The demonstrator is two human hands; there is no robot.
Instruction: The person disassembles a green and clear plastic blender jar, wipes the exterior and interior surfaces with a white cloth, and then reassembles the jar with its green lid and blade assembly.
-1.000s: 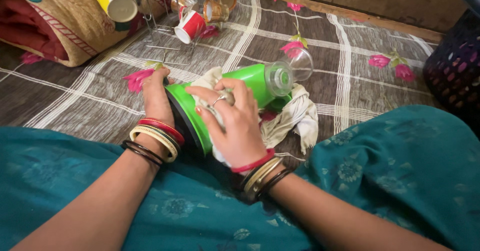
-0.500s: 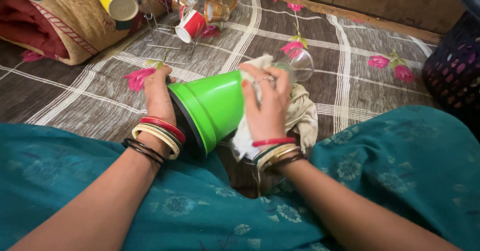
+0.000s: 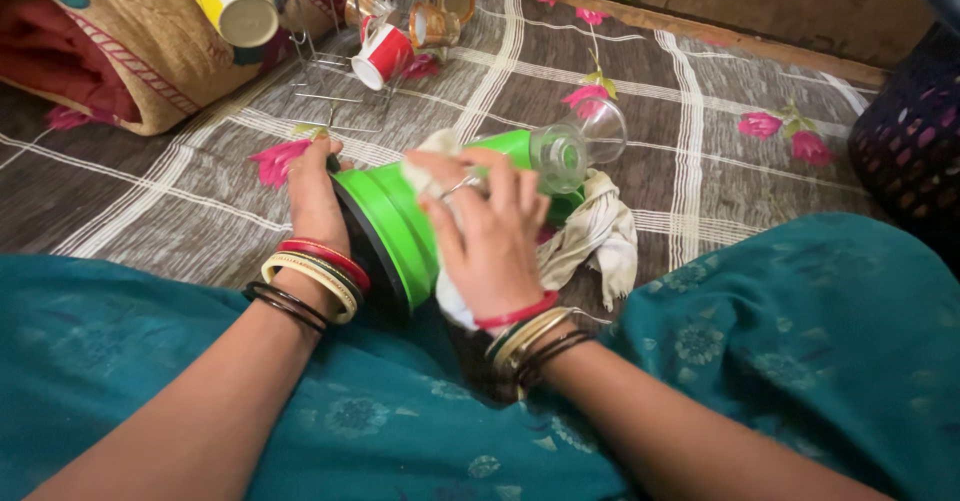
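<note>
Wiping is the step in hand: the right hand [image 3: 490, 246] presses a pale cloth [image 3: 590, 236] onto the green container [image 3: 400, 223] lying tilted on the patterned mat [image 3: 690, 151], the left hand [image 3: 315, 196] clasping its wide base; next, I judge, calls for rotating it.

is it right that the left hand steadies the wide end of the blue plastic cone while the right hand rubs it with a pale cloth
Not quite: the plastic cone is green, not blue, as the head view shows. The rest holds: the left hand steadies its wide end while the right hand rubs it with a pale cloth.
</note>
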